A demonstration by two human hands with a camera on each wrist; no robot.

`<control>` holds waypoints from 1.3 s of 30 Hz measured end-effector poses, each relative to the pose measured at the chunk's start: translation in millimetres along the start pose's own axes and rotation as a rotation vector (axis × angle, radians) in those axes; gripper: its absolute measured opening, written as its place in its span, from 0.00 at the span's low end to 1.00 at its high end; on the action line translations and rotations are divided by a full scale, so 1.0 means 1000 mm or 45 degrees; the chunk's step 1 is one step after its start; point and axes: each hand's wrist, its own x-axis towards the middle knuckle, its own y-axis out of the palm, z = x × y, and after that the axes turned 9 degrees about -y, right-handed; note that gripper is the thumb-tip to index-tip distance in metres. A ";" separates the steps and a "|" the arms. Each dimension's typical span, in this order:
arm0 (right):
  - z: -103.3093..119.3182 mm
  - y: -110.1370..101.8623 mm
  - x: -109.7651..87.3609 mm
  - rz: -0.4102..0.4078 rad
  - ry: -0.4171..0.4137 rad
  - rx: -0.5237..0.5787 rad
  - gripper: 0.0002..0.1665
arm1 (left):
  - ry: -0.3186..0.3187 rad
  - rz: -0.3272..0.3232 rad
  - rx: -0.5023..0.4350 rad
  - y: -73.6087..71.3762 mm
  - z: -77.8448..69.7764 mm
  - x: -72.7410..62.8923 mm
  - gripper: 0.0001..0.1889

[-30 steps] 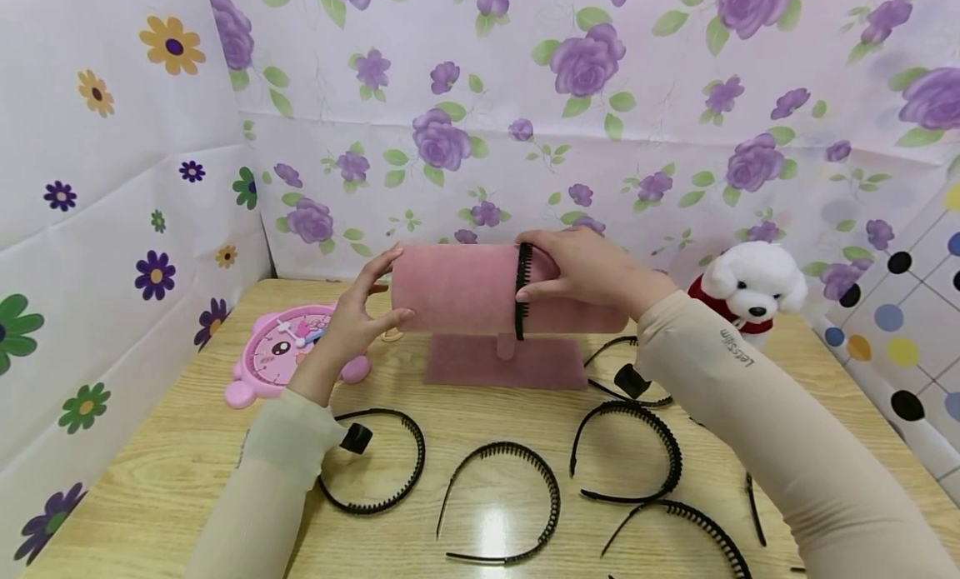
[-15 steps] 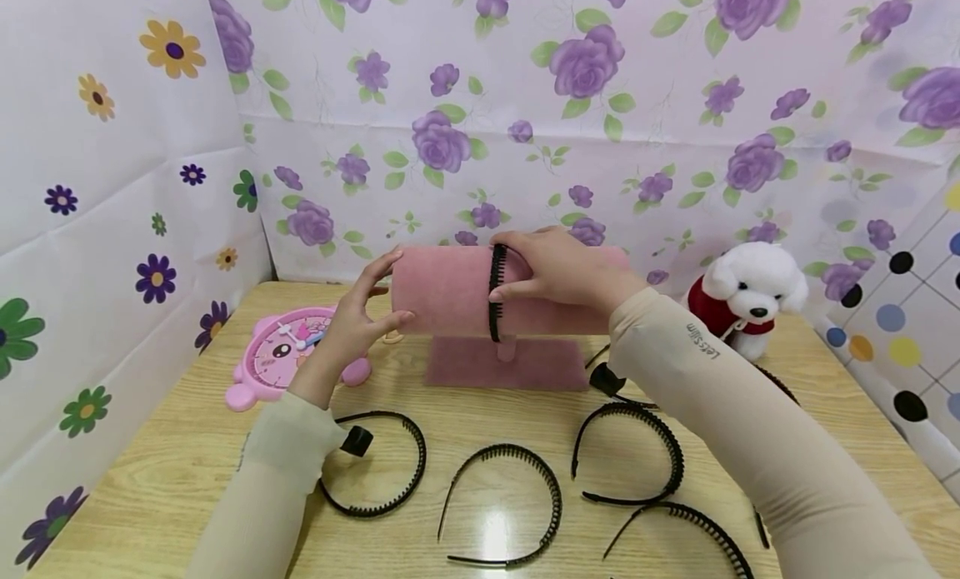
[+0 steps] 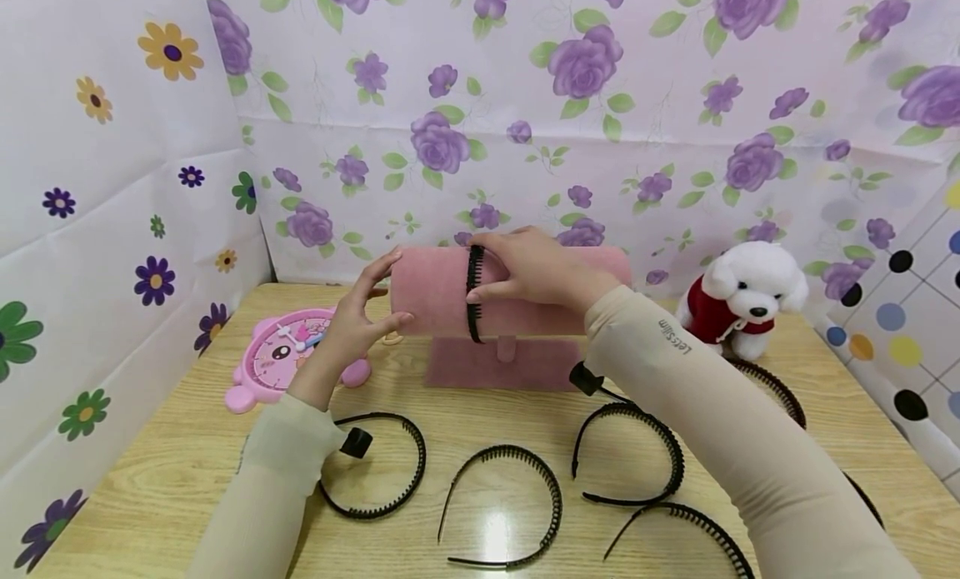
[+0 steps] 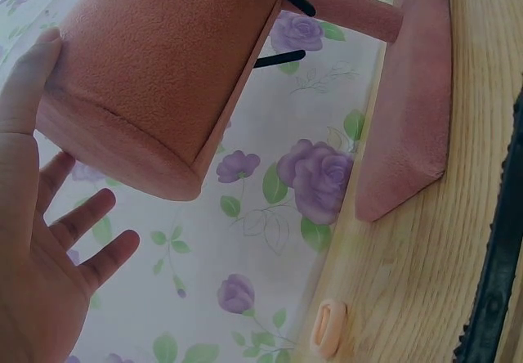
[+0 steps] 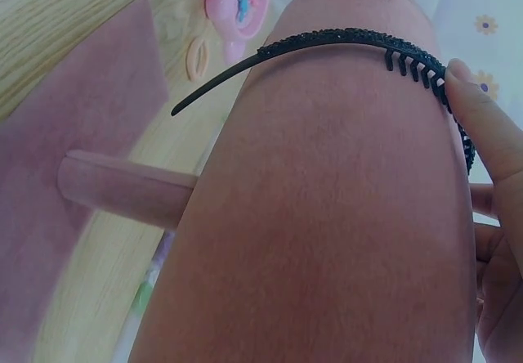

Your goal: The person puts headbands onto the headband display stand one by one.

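Note:
A pink velvet display stand [image 3: 431, 291], a horizontal roll on a post and flat base, stands at the back middle. Around the roll, left of its middle, goes a black toothed headband [image 3: 475, 308]; glittery stones along its outer side show in the right wrist view [image 5: 343, 36]. My right hand [image 3: 543, 267] holds this band with the thumb in front and the fingers over the top of the roll. At the roll's left end, my left hand [image 3: 354, 316] holds it between thumb and index finger, the other fingers spread off it [image 4: 98, 216].
Several black headbands lie on the wooden table, one in front [image 3: 555, 496] and one near my left sleeve [image 3: 420, 458]. A pink toy clock [image 3: 281, 354] sits left, a white plush dog [image 3: 753, 283] right. A small beige ring [image 4: 328, 329] lies beside the stand.
My right hand has slid the headband leftward along the roll, from right of the middle to left of it. My left hand has stayed at the roll's left end.

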 end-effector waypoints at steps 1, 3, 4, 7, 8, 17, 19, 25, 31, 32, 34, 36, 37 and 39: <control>0.001 0.001 0.001 -0.003 0.001 -0.002 0.47 | 0.001 0.001 0.004 0.000 0.000 0.000 0.44; 0.002 0.001 0.004 -0.002 0.004 0.001 0.47 | 0.006 0.003 0.005 0.000 0.001 0.000 0.43; 0.003 0.001 0.005 0.002 0.007 0.000 0.47 | 0.009 0.002 0.005 0.000 0.001 0.000 0.43; 0.006 0.002 0.008 0.015 0.006 -0.011 0.47 | 0.014 0.001 0.005 0.000 0.001 0.000 0.42; 0.007 0.002 0.009 0.017 0.005 -0.012 0.47 | 0.014 0.000 0.003 0.000 0.001 0.000 0.42; 0.014 0.005 0.018 0.014 -0.062 -0.019 0.46 | 0.017 -0.011 -0.003 0.001 0.000 -0.001 0.46; 0.015 0.005 0.020 0.014 -0.063 -0.025 0.47 | 0.024 -0.009 0.001 0.001 0.001 -0.001 0.45; 0.021 0.006 0.024 0.033 -0.032 -0.029 0.49 | 0.032 -0.001 0.008 0.001 0.002 0.000 0.43; 0.026 0.007 0.029 0.030 -0.051 -0.019 0.49 | 0.028 0.007 0.014 0.000 0.003 -0.001 0.42; 0.026 0.007 0.029 0.029 -0.051 -0.017 0.49 | 0.026 0.009 0.016 0.000 0.003 -0.001 0.42; 0.028 0.008 0.031 0.031 -0.045 -0.016 0.49 | 0.026 0.011 0.016 0.000 0.003 -0.001 0.42; 0.029 0.008 0.033 0.035 -0.039 -0.016 0.49 | 0.030 0.010 0.019 0.000 0.003 -0.001 0.42; 0.029 0.008 0.034 0.037 -0.037 -0.015 0.49 | 0.023 0.013 0.018 0.000 -0.002 -0.002 0.42; 0.031 0.009 0.035 0.040 -0.039 -0.014 0.49 | 0.023 0.012 0.014 -0.001 -0.007 -0.004 0.41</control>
